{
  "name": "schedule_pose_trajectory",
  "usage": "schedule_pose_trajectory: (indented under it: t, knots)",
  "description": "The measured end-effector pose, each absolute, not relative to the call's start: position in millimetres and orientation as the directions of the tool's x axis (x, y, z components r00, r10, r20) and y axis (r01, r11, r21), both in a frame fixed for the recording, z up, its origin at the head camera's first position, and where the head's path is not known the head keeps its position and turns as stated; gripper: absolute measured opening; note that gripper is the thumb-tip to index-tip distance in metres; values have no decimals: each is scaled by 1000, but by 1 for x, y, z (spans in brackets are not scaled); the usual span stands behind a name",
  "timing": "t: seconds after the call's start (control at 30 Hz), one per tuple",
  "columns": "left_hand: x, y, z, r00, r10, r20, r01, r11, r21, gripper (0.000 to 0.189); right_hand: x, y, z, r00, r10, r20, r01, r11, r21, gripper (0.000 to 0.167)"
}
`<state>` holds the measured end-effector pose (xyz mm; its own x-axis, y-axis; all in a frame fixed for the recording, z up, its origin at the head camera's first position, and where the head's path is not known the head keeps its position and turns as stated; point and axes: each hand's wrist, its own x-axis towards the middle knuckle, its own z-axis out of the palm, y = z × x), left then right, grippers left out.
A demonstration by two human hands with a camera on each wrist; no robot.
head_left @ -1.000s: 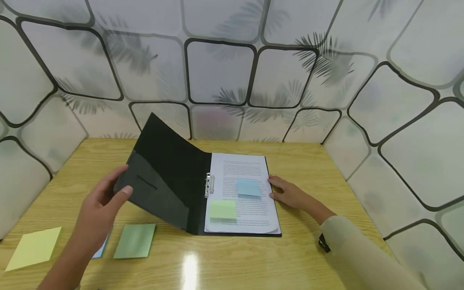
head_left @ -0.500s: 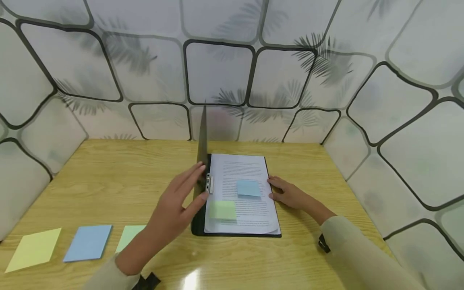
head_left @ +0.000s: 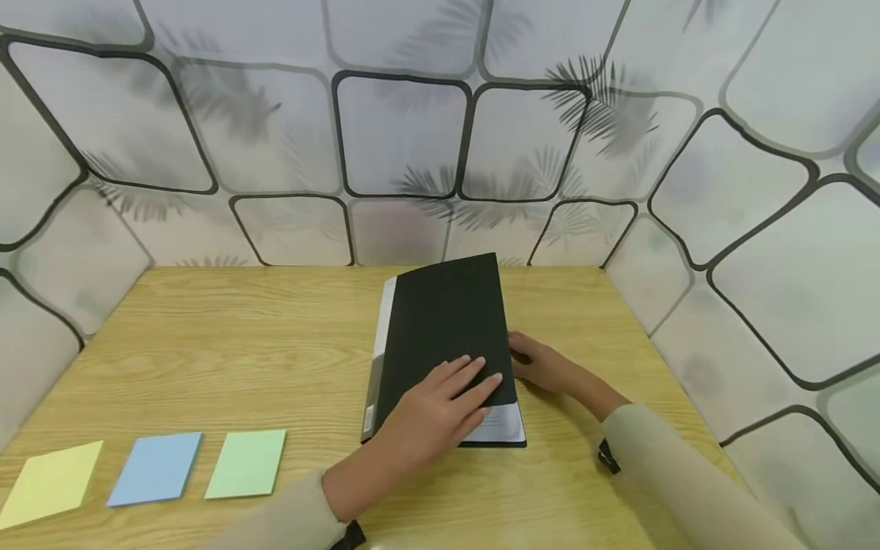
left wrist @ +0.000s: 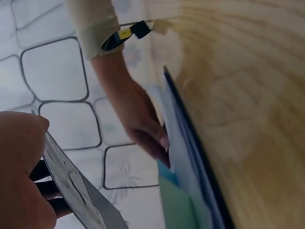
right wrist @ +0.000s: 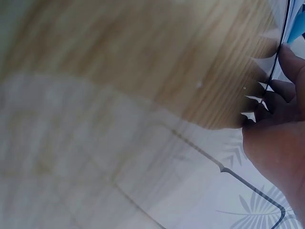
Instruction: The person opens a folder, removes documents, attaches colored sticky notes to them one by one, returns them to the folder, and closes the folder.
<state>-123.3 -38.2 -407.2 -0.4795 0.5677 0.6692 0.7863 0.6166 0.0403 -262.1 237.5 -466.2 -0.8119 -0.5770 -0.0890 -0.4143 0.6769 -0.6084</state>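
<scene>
A black clip folder [head_left: 440,336] lies mid-table, its front cover tilted low over the printed sheets [head_left: 505,424]. My left hand [head_left: 440,412] rests on the outside of the cover with fingers extended and spread. In the left wrist view, the cover's inner side [left wrist: 71,176] stands apart from the sheets, where a blue sticky note [left wrist: 167,174] and a green sticky note [left wrist: 176,200] show. My right hand [head_left: 543,367] holds the folder's right edge, its thumb [right wrist: 289,62] at the sheets and the other fingers bent at the edge.
Yellow [head_left: 51,481], blue [head_left: 154,467] and green [head_left: 246,462] sticky-note pads lie in a row at the front left of the wooden table [head_left: 275,336]. A patterned wall [head_left: 406,137] stands behind the table and along both sides.
My left hand has swung the folder's cover from the left, through upright, over to the right above the sheets, going from gripping its edge to flat fingers. My right hand stays at the edge.
</scene>
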Motion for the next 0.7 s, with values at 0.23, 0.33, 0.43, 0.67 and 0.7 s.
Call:
schedule_pose_trajectory:
  t: [0.23,0.33,0.43,0.67,0.7]
  knots:
    - [-120,-17,-422,-529,635,563,754,656,-31,39,-261,236,-464,-806,-587,-81,-413,654,-634,55]
    - [-118,-10,-427,-584,663,468,746,665,-12,39,-261,235,-464,-812,-576,-91,-406,671,-620,56]
    - [-117,-5,-431,-632,679,374,735,677,12,39,-262,236,-465,-819,-564,-105,-397,690,-605,57]
    - [-120,1,-437,-685,698,207,724,685,87,40,-262,241,-463,-844,-518,-140,-331,708,-624,62]
    - [-120,2,-437,-690,699,188,722,684,106,40,-261,242,-462,-851,-502,-151,-305,708,-637,64]
